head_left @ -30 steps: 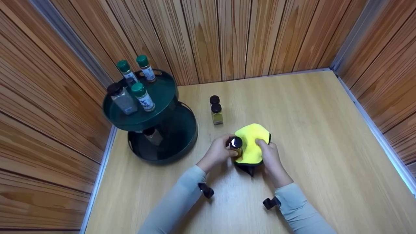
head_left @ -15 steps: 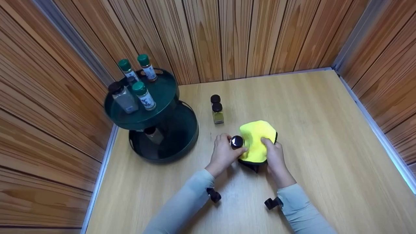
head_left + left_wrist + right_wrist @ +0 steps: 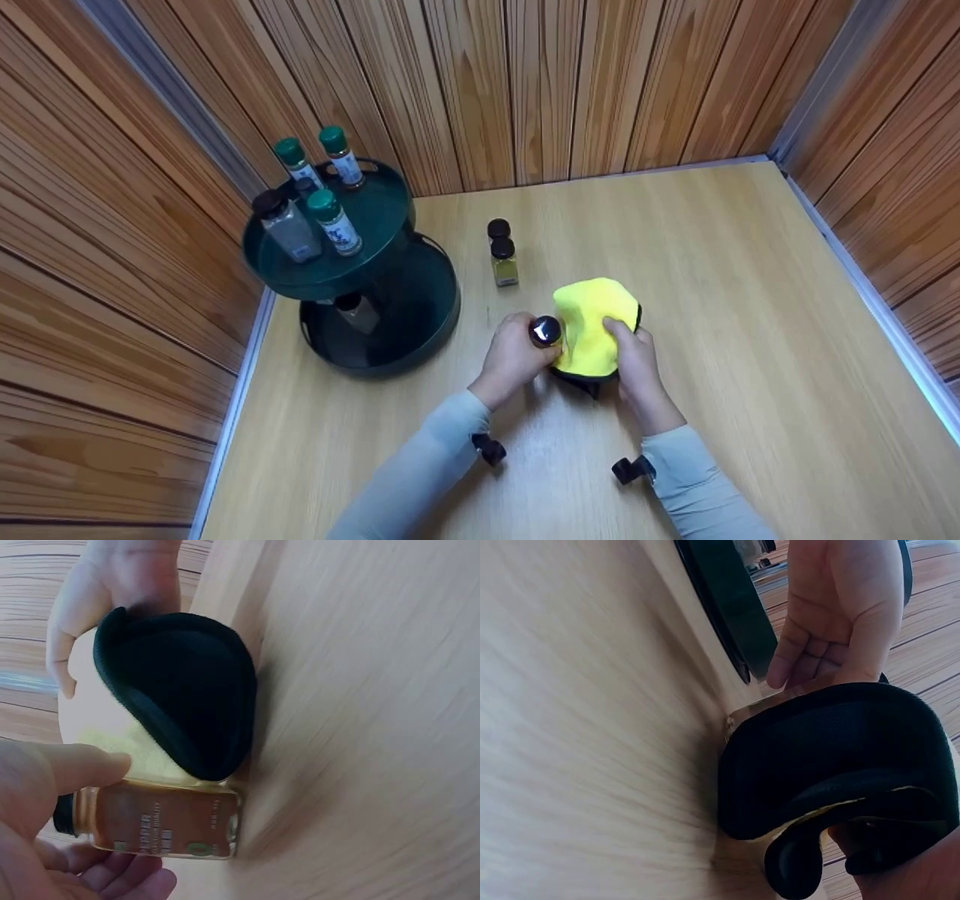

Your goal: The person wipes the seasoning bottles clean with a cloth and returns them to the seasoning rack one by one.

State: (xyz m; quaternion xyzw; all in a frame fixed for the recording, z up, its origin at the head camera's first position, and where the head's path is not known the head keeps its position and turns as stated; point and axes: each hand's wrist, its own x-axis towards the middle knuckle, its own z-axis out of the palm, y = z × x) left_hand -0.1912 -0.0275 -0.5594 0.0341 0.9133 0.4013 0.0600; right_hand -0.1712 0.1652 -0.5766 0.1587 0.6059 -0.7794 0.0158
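My left hand (image 3: 516,356) holds a small clear spice jar (image 3: 166,821) with a black cap (image 3: 545,331) and brown contents. "PEPPER" can be read on its label in the left wrist view. Thumb on one side and fingers on the other grip the jar near its cap. Against the jar's right side lies a yellow cloth (image 3: 596,326) with a black edge and a dark underside (image 3: 832,742). My right hand (image 3: 636,367) grips that cloth, thumb on top and the other fingers hidden beneath it.
Two dark-capped jars (image 3: 504,266) stand on the wooden table (image 3: 750,315) beyond my hands. To the left is a dark green two-tier round rack (image 3: 375,247). Several spice bottles (image 3: 341,229) stand on its top tier, and a dark-capped jar (image 3: 358,313) on the lower one. Wood-panelled walls (image 3: 540,90) enclose the table.
Both hands, with the cloth, have shifted slightly right. My left thumb moved onto the cloth's edge, then back against the jar. The jar stays beside the cloth.
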